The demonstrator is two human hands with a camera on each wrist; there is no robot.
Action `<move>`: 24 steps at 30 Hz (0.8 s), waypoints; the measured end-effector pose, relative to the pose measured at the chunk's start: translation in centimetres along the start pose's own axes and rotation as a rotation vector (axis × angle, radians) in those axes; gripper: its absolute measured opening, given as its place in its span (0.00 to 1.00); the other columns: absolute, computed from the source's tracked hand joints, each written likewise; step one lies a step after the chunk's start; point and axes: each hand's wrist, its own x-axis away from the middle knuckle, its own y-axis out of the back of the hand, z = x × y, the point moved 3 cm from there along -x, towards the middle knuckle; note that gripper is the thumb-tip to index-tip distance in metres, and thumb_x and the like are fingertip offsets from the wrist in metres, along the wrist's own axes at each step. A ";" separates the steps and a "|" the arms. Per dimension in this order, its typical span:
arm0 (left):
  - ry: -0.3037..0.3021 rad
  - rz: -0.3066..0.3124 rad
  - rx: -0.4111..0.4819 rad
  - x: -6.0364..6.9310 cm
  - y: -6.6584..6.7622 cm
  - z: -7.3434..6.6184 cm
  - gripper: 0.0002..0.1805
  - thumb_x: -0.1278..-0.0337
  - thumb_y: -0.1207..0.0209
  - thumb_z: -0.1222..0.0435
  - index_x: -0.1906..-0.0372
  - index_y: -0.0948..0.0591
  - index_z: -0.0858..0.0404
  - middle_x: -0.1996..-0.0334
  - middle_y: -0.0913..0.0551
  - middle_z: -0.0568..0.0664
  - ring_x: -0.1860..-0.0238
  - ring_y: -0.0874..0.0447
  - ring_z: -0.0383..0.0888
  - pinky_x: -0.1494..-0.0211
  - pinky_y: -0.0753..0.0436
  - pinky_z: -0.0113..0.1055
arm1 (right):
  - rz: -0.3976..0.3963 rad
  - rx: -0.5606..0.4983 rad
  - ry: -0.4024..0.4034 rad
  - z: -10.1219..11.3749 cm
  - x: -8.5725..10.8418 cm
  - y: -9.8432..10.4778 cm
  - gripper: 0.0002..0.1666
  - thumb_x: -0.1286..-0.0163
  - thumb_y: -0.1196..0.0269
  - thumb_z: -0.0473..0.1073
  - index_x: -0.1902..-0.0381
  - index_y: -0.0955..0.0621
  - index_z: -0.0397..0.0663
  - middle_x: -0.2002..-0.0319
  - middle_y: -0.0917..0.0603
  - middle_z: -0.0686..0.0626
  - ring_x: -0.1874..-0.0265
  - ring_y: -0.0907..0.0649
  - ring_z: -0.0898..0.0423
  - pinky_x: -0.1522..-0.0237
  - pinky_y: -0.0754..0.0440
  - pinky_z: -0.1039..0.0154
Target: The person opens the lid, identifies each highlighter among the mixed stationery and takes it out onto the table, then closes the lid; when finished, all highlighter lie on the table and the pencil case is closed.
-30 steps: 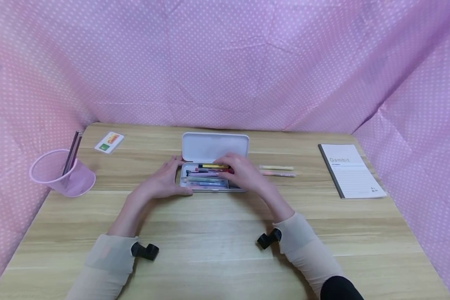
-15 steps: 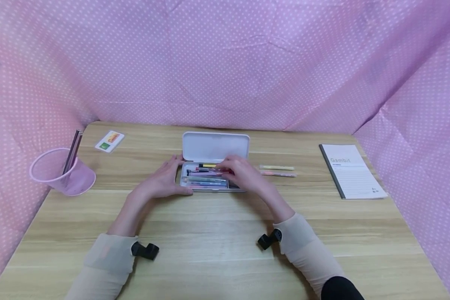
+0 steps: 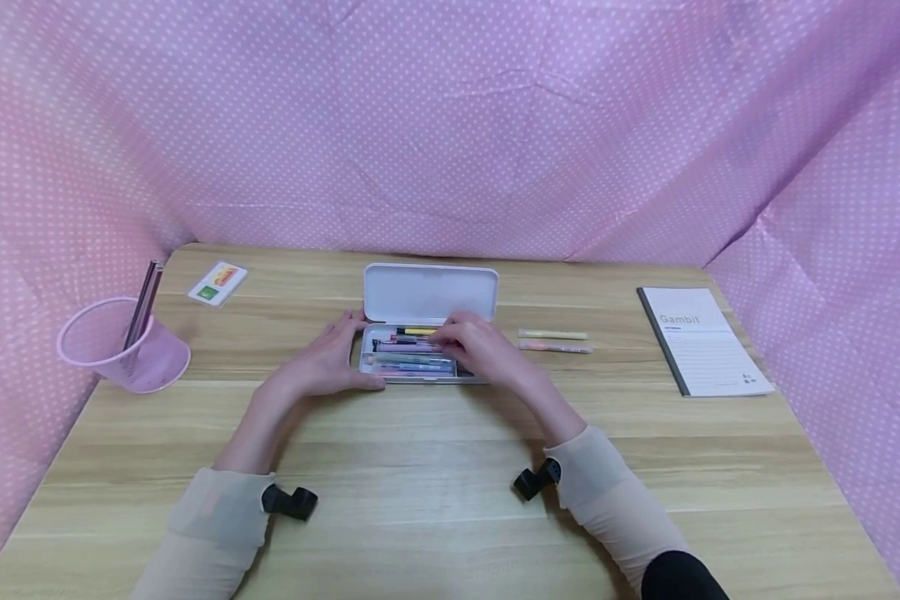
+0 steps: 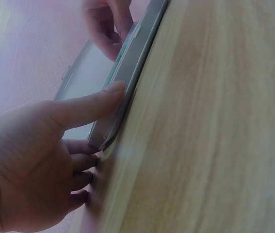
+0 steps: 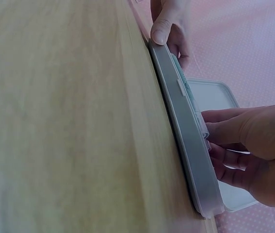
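Observation:
An open white pencil case (image 3: 431, 293) lies in the middle of the table in the head view, its lid tipped back. Several pens (image 3: 412, 360) fill its tray, with a yellow-and-black one (image 3: 417, 331) at the back. My left hand (image 3: 327, 360) holds the case's left end, thumb on the front wall and fingers around the side. My right hand (image 3: 482, 350) reaches into the right half of the tray, thumb and fingers pinching the end of a pen. The front wall hides its fingertips in the right wrist view, where the pencil case (image 5: 188, 138) also shows.
Right of the case lie a yellow pen (image 3: 552, 335) and a pink pen (image 3: 555, 347). A pink cup (image 3: 150, 362) with dark sticks (image 3: 145, 304) stands left, near a small white card (image 3: 218, 284). A notebook (image 3: 705, 342) lies at right; pink dotted cloth (image 3: 450, 125) hangs behind.
My right hand's fingers have drawn together inside the tray, having been spread over the pens a second ago. The left hand and the case have stayed in place.

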 end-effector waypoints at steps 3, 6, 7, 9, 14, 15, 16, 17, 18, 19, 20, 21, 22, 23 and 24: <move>0.001 0.001 -0.001 0.0 0.0 0.0 0.57 0.51 0.27 0.42 0.22 0.41 0.61 0.15 0.59 0.62 0.16 0.66 0.69 0.17 0.54 0.69 | 0.008 -0.009 -0.013 0.0 0.0 0.0 0.13 0.28 0.35 0.35 0.48 0.11 0.48 0.57 0.12 0.49 0.55 0.16 0.55 0.49 0.15 0.59; 0.000 0.001 0.001 0.0 0.0 0.0 0.57 0.50 0.27 0.42 0.22 0.41 0.62 0.15 0.59 0.62 0.16 0.66 0.69 0.17 0.54 0.69 | 0.014 -0.012 -0.024 0.0 0.0 0.0 0.13 0.27 0.35 0.35 0.48 0.11 0.48 0.56 0.12 0.49 0.55 0.16 0.55 0.48 0.15 0.59; -0.002 0.001 0.003 0.0 0.0 0.0 0.57 0.50 0.27 0.42 0.22 0.41 0.62 0.15 0.59 0.62 0.16 0.66 0.68 0.17 0.54 0.68 | 0.018 -0.014 -0.029 0.0 0.0 0.0 0.13 0.27 0.35 0.35 0.49 0.11 0.49 0.56 0.12 0.49 0.55 0.16 0.55 0.48 0.15 0.59; -0.002 0.002 0.006 0.0 0.0 0.0 0.57 0.50 0.26 0.42 0.22 0.41 0.62 0.15 0.59 0.61 0.16 0.66 0.68 0.17 0.55 0.69 | 0.020 -0.014 -0.033 0.0 0.0 0.0 0.12 0.28 0.35 0.35 0.49 0.11 0.49 0.56 0.12 0.49 0.55 0.15 0.55 0.47 0.14 0.59; -0.002 0.002 0.007 0.1 0.0 0.0 0.57 0.50 0.26 0.43 0.22 0.41 0.61 0.15 0.59 0.62 0.16 0.66 0.68 0.17 0.54 0.69 | 0.020 -0.012 -0.034 0.0 0.0 -0.1 0.12 0.28 0.35 0.35 0.49 0.11 0.49 0.56 0.12 0.50 0.54 0.15 0.55 0.46 0.14 0.58; -0.003 0.001 0.007 0.0 0.0 0.1 0.57 0.50 0.26 0.42 0.22 0.41 0.62 0.15 0.59 0.61 0.16 0.66 0.68 0.17 0.54 0.68 | 0.021 -0.011 -0.034 0.0 0.0 -0.1 0.12 0.27 0.35 0.35 0.49 0.11 0.49 0.56 0.12 0.50 0.54 0.15 0.55 0.46 0.14 0.58; -0.003 0.001 0.006 0.0 0.0 0.1 0.57 0.51 0.26 0.42 0.22 0.41 0.62 0.15 0.59 0.61 0.16 0.66 0.68 0.17 0.54 0.68 | 0.022 -0.009 -0.036 0.0 0.0 0.0 0.12 0.27 0.35 0.35 0.49 0.11 0.49 0.56 0.12 0.50 0.54 0.15 0.55 0.46 0.14 0.58; -0.004 0.000 0.007 0.0 -0.1 0.1 0.57 0.51 0.26 0.42 0.22 0.41 0.62 0.15 0.59 0.62 0.16 0.66 0.68 0.17 0.54 0.68 | 0.025 -0.008 -0.038 0.0 0.0 0.0 0.13 0.27 0.35 0.35 0.49 0.12 0.49 0.56 0.12 0.50 0.54 0.15 0.55 0.46 0.14 0.58; -0.004 0.000 0.005 0.0 -0.1 0.1 0.57 0.51 0.26 0.42 0.22 0.41 0.62 0.15 0.59 0.62 0.16 0.66 0.68 0.17 0.54 0.68 | 0.026 -0.006 -0.041 0.1 0.0 0.0 0.13 0.27 0.36 0.35 0.49 0.12 0.49 0.56 0.12 0.50 0.54 0.15 0.55 0.46 0.14 0.58; -0.003 0.000 0.003 -0.1 -0.1 0.1 0.57 0.51 0.26 0.42 0.22 0.41 0.62 0.15 0.59 0.62 0.16 0.66 0.69 0.17 0.54 0.69 | 0.028 -0.005 -0.043 0.1 0.0 0.0 0.13 0.27 0.36 0.35 0.49 0.12 0.49 0.56 0.12 0.49 0.54 0.15 0.55 0.47 0.14 0.58; 0.000 0.001 0.001 -0.1 -0.1 0.1 0.58 0.51 0.26 0.42 0.21 0.42 0.62 0.15 0.59 0.62 0.16 0.65 0.69 0.17 0.54 0.68 | 0.030 -0.003 -0.046 0.1 0.0 0.0 0.13 0.27 0.36 0.35 0.48 0.12 0.48 0.56 0.12 0.49 0.54 0.15 0.55 0.47 0.14 0.58; 0.001 0.001 -0.001 -0.1 -0.1 0.1 0.58 0.51 0.26 0.41 0.21 0.42 0.62 0.15 0.60 0.62 0.16 0.65 0.69 0.17 0.53 0.69 | 0.030 -0.003 -0.046 0.2 0.0 0.0 0.13 0.27 0.36 0.35 0.48 0.12 0.48 0.56 0.12 0.49 0.54 0.15 0.55 0.47 0.14 0.58; 0.003 0.002 -0.003 -0.1 -0.1 0.1 0.58 0.51 0.26 0.41 0.21 0.42 0.62 0.15 0.60 0.62 0.16 0.65 0.69 0.17 0.53 0.69 | 0.032 -0.003 -0.049 0.2 0.0 0.1 0.13 0.27 0.36 0.35 0.48 0.12 0.48 0.56 0.12 0.49 0.54 0.15 0.55 0.47 0.14 0.58; 0.005 0.003 -0.005 -0.1 -0.1 0.1 0.58 0.51 0.26 0.41 0.21 0.42 0.61 0.15 0.60 0.62 0.16 0.65 0.69 0.17 0.53 0.69 | 0.033 -0.003 -0.050 0.3 0.0 0.1 0.13 0.27 0.36 0.35 0.48 0.12 0.48 0.56 0.12 0.49 0.55 0.15 0.55 0.47 0.14 0.58; 0.005 0.004 -0.006 -0.1 -0.1 0.1 0.58 0.51 0.26 0.41 0.21 0.42 0.62 0.15 0.60 0.62 0.17 0.65 0.69 0.18 0.53 0.69 | 0.033 -0.002 -0.051 0.3 0.1 0.1 0.13 0.27 0.36 0.35 0.48 0.12 0.48 0.56 0.12 0.49 0.55 0.15 0.55 0.47 0.14 0.58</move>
